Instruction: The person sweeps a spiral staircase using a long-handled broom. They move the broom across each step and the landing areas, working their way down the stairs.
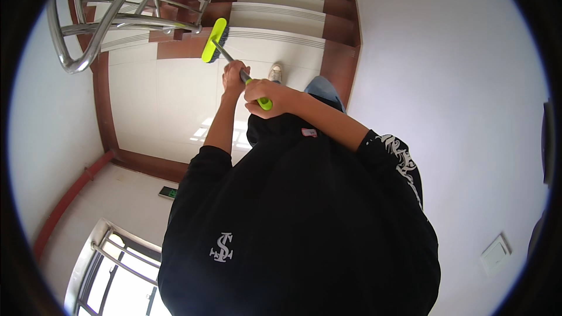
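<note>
My left hand [234, 77] grips the grey pole of a long-handled broom [226, 55], and my right hand [268, 96] is closed round its upper end, where a lime-green grip pokes out below the fist. The pole slants up and left to a lime-green broom head [214, 40] with dark grey bristles on its right side. That head lies at the landing's edge, close to the foot of the metal railing. Pale tiles [136, 96] with a red-brown border make up the landing floor.
Stairs [281, 8] adjoin the landing's far edge. A stainless-steel railing [118, 13] stands at upper left. White walls rise on both sides, the right one bearing a light switch [496, 252]. A red pipe [66, 202] and a barred window [118, 272] are at lower left. One shoe [275, 72] shows.
</note>
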A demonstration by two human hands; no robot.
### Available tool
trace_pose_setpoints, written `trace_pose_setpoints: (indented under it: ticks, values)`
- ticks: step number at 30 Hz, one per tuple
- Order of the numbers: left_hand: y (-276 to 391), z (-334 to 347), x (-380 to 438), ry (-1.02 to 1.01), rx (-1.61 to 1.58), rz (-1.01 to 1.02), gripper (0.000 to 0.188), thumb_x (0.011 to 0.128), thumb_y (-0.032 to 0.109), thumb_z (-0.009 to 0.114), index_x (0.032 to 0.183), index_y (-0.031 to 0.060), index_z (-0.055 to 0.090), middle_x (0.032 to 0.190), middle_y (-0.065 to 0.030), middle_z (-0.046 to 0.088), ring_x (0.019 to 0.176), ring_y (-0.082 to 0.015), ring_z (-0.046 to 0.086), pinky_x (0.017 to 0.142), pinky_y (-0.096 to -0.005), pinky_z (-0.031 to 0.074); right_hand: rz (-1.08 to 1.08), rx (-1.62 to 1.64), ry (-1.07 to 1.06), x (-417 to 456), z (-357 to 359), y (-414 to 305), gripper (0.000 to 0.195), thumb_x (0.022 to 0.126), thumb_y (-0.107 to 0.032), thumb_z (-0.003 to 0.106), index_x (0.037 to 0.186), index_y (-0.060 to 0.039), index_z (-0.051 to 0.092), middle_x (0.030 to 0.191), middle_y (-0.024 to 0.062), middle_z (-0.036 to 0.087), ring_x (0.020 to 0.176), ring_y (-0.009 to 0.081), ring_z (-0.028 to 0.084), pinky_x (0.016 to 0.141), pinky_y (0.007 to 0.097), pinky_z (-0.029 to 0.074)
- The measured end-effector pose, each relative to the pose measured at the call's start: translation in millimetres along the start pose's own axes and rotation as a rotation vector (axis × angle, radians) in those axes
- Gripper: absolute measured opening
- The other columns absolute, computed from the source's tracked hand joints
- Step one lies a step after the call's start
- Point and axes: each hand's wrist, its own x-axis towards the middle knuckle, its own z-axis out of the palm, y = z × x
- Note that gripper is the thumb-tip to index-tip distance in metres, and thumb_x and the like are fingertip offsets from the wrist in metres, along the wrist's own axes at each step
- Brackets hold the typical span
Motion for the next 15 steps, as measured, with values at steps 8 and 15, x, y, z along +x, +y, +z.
trace_pose_setpoints:
  ticks: [8,15]
  values:
    - [101,57,-27,-0.051,-0.177,0.275,0.017,0.075,0.018,0.07,0.073,0.01,0.055,0.084,-0.0116,0.06,0.089,-0.0365,0.055,0.075,-0.0476,0.045,0.194,-0.124,0.134,-91,-57,-75,0.03,0.077,-0.008,0.066,0.061,-0.005,0.041,0.061,0.0092,0.045,0.061,0.0296,0.048,0.057,0.0395,0.037]
    - [197,111,-90,-0.291,-0.303,0.661,0.02,0.076,0.018,0.068,0.074,0.0062,0.052,0.078,-0.0141,0.056,0.082,-0.0366,0.056,0.07,-0.0458,0.045,0.408,-0.22,0.343,-187,-57,-180,0.028,0.076,-0.005,0.065,0.061,-0.0043,0.041,0.061,0.0106,0.045,0.062,0.0302,0.048,0.06,0.039,0.037]
